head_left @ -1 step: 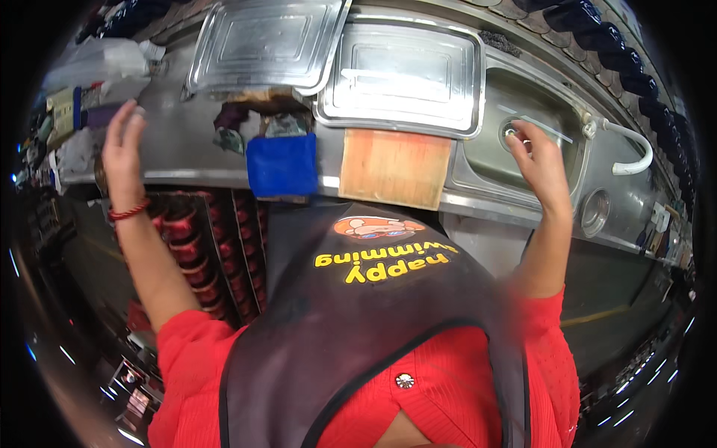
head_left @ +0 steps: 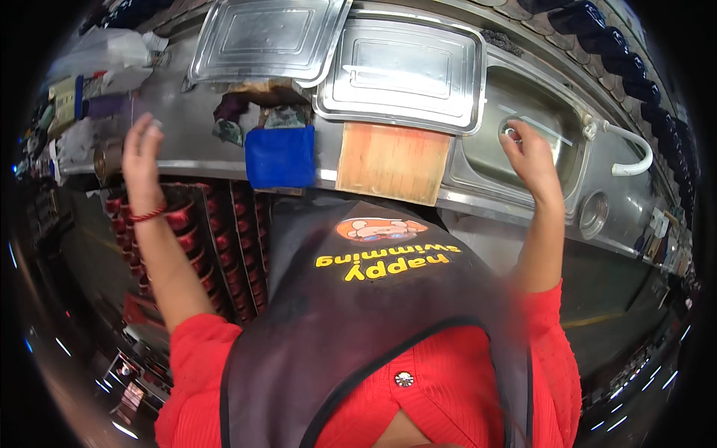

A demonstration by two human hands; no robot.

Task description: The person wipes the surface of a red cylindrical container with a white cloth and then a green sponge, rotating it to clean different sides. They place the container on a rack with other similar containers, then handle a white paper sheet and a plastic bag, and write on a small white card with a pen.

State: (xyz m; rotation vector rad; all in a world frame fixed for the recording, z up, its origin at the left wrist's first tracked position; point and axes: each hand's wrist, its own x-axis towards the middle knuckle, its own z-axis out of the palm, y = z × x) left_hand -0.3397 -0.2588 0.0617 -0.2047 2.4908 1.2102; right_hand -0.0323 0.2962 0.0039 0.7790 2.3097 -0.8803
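Observation:
My left hand [head_left: 142, 160], with a red cord round its wrist, is raised near the left end of the metal counter. Its fingers are stretched out and hold nothing. Over the steel sink [head_left: 478, 160] on the right hangs my right hand [head_left: 534, 158]. Its fingers are loosely curled, and the drain [head_left: 511, 133] shows in the gap between thumb and fingers. I see nothing held there. Between the hands, at the counter's front edge, are a blue rectangular piece [head_left: 281, 157] and a wooden board [head_left: 393, 164].
Two metal tray-like lids [head_left: 403, 72] [head_left: 269, 37] lie along the back. A dark cloth-like bundle [head_left: 233, 119] sits behind the blue piece. A white curved pipe [head_left: 635, 145] stands beside the sink. Stacked red items [head_left: 224, 246] are below the counter; bags [head_left: 108, 48] lie far left.
My left hand has shifted right and slightly nearer to me. The right hand has moved a little left, its fingers more curled. The counter items look the same.

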